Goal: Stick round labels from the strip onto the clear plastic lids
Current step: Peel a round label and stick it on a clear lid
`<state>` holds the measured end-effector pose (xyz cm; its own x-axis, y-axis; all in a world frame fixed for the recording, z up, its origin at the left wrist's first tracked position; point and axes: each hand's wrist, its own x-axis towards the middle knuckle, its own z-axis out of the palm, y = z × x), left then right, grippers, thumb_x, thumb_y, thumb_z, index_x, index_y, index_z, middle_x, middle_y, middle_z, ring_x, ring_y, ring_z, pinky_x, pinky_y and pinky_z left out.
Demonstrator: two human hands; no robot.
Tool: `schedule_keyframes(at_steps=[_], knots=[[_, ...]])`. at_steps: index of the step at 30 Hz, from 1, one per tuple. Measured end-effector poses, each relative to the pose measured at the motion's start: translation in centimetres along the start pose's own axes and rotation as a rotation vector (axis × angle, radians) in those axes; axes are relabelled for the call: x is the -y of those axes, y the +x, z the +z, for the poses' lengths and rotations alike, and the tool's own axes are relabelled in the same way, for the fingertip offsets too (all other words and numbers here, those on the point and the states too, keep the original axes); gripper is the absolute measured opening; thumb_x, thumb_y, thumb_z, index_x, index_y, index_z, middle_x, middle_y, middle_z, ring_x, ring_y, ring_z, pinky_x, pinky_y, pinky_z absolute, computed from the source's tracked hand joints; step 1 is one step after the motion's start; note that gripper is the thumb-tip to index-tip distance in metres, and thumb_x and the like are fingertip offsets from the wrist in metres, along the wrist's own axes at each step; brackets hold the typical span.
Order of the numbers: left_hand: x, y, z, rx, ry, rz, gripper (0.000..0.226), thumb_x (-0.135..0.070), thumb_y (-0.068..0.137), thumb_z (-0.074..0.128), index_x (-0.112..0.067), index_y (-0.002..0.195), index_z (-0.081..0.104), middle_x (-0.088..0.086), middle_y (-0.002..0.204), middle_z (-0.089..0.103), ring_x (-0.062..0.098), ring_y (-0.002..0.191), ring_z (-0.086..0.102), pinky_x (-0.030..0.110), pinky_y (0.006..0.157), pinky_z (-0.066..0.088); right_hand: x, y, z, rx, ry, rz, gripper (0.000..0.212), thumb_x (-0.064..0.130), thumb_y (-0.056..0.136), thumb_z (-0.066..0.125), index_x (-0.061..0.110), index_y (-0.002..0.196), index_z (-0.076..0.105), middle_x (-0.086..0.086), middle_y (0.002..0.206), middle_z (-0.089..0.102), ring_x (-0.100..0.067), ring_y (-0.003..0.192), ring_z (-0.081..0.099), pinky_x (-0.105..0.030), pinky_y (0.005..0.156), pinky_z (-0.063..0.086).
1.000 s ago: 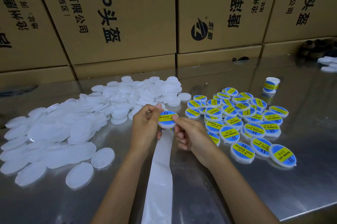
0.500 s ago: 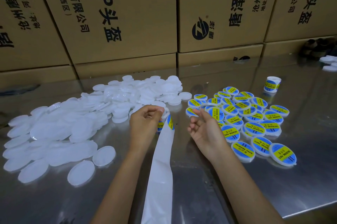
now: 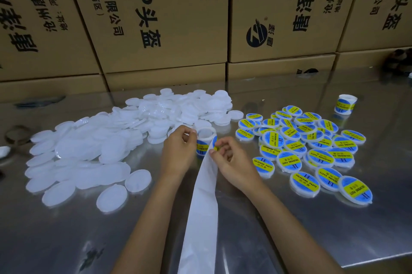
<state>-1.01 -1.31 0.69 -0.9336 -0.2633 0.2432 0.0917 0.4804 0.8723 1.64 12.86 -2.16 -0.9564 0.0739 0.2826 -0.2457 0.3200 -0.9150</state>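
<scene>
My left hand grips a small roll of blue-and-yellow round labels above the steel table. Its used white backing strip trails down toward me. My right hand pinches the edge of a label at the top of the strip, right beside the roll. A big heap of plain clear plastic lids lies to the left. Several lids with labels on them are spread out to the right.
A second label roll stands at the far right of the table. Stacked cardboard boxes wall off the back. The table's front edge runs at the lower right.
A second ago both hands pressed a label on a lid. My right hand put that lid down on the right, then came back and now pinches a label on the strip.
</scene>
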Motion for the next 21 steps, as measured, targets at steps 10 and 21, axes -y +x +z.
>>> schedule_keyframes(at_steps=[10,21], knots=[[0.2,-0.3,-6.9,0.294,0.684,-0.061,0.038,-0.019,0.094,0.054,-0.020,0.132,0.049,0.011,0.134,0.048,0.032,0.128,0.042,0.039,0.099,0.042,0.0,0.4,-0.4,-0.026,0.094,0.100,0.015,0.021,0.092,0.066,0.010,0.101,0.062,-0.001,0.086,0.058,-0.013,0.077,0.054,-0.034,0.072,0.048],[2.9,-2.4,-11.8,0.451,0.529,-0.050,0.033,-0.002,0.092,0.055,-0.033,0.103,0.059,-0.005,0.103,0.061,0.016,0.091,0.058,0.022,0.071,0.043,0.2,0.2,-0.5,-0.013,0.119,0.114,0.014,0.017,0.093,0.063,0.006,0.102,0.063,0.000,0.085,0.059,-0.012,0.078,0.055,-0.036,0.077,0.052]])
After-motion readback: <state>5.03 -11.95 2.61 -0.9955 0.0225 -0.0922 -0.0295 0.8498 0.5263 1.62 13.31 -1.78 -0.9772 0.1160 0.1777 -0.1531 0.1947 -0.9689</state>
